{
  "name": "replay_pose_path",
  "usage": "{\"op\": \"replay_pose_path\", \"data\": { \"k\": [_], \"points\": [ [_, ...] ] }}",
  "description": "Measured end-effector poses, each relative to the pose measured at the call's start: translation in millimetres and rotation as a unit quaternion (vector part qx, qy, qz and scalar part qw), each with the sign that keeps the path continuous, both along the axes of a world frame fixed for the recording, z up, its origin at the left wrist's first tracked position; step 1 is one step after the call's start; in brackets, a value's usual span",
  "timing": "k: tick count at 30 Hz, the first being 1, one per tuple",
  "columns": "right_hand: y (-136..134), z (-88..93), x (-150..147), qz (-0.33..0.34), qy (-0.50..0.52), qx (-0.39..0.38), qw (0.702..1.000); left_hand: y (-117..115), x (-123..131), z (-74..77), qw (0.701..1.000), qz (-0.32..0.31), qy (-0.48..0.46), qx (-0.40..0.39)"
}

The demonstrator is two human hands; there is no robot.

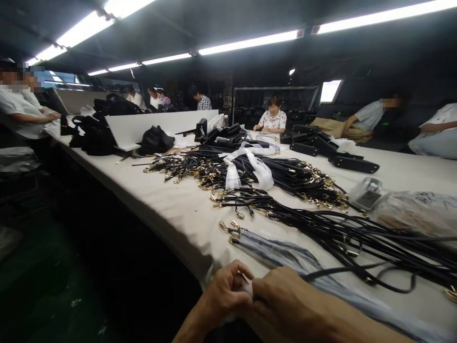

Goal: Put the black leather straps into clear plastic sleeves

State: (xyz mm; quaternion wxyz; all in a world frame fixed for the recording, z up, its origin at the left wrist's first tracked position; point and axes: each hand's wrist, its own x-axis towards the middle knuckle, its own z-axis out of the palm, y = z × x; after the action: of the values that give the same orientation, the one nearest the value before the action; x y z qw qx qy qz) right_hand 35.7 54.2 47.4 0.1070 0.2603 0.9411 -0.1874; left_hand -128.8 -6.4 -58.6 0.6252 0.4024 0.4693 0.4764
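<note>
My left hand and my right hand meet at the table's near edge, both pinched on a small piece of white wrapping between the fingertips. Just beyond them lies a strap wrapped in thin grey-white paper with gold clasps at its far end. A black strap loops across the table beside my right hand.
A long white table carries heaps of black straps with gold clasps, tied with white strips, plus black bags, flat black pieces and a plastic bag. Other people work along both sides. Dark floor lies left.
</note>
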Motion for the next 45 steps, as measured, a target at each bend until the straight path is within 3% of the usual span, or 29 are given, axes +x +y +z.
{"op": "replay_pose_path", "data": {
  "k": [1,3,5,7,11,13,16,19,23,27,30,32,34,36,39,42,45],
  "points": [
    [4.5,-2.6,1.4,-0.052,0.026,-0.071,0.996,-1.8,-1.7,0.5,0.998,0.012,0.044,0.037],
    [17.8,-7.8,7.3,-0.136,0.059,-0.239,0.96,-6.6,-8.1,3.0,0.981,0.04,0.148,0.122],
    [33.4,-12.7,16.8,-0.157,0.05,-0.377,0.911,-11.3,-16.8,4.9,0.954,0.071,0.228,0.18],
    [47.1,-16.8,27.8,-0.151,0.05,-0.439,0.884,-13.4,-25.0,3.5,0.942,0.104,0.261,0.182],
    [57.4,-18.4,41.6,-0.15,0.108,-0.476,0.86,-7.8,-31.4,-10.1,0.955,0.115,0.255,0.102],
    [53.4,-16.0,40.4,-0.155,0.123,-0.476,0.857,-2.4,-28.0,-17.4,0.978,0.087,0.184,0.053],
    [41.7,-14.0,30.4,-0.171,0.088,-0.44,0.877,5.1,-15.6,-19.0,0.998,0.036,0.058,0.003],
    [32.0,-16.0,17.9,-0.193,0.068,-0.413,0.888,9.0,0.2,-7.4,1.0,0.0,0.031,0.005],
    [34.2,-14.7,13.7,-0.219,0.113,-0.396,0.884,5.0,9.3,6.8,0.999,0.002,-0.01,0.042],
    [45.4,-6.6,27.0,-0.196,0.127,-0.45,0.862,-4.9,2.3,5.2,0.997,-0.041,-0.014,0.061],
    [46.7,-4.2,35.7,-0.18,0.117,-0.494,0.842,-8.6,-1.9,3.5,0.996,-0.024,0.068,0.048],
    [41.8,-5.7,36.9,-0.187,0.112,-0.48,0.85,-8.8,-1.4,5.4,0.99,0.008,0.133,0.056],
    [33.8,-8.1,34.9,-0.204,0.111,-0.421,0.877,-8.1,1.5,7.7,0.987,0.03,0.149,0.059],
    [26.0,-9.4,31.3,-0.201,0.114,-0.315,0.92,-7.1,6.0,7.0,0.993,0.028,0.112,0.038],
    [20.4,-7.7,27.2,-0.16,0.105,-0.097,0.977,-5.3,13.6,-2.5,1.0,0.011,0.017,-0.018],
    [20.8,-5.6,25.6,-0.149,0.067,0.046,0.985,-3.9,19.6,-13.6,0.998,0.0,-0.024,-0.05],
    [20.0,-11.0,22.1,-0.192,0.107,0.023,0.975,-5.0,22.3,-14.1,0.996,0.054,0.059,0.025]
  ]
}}
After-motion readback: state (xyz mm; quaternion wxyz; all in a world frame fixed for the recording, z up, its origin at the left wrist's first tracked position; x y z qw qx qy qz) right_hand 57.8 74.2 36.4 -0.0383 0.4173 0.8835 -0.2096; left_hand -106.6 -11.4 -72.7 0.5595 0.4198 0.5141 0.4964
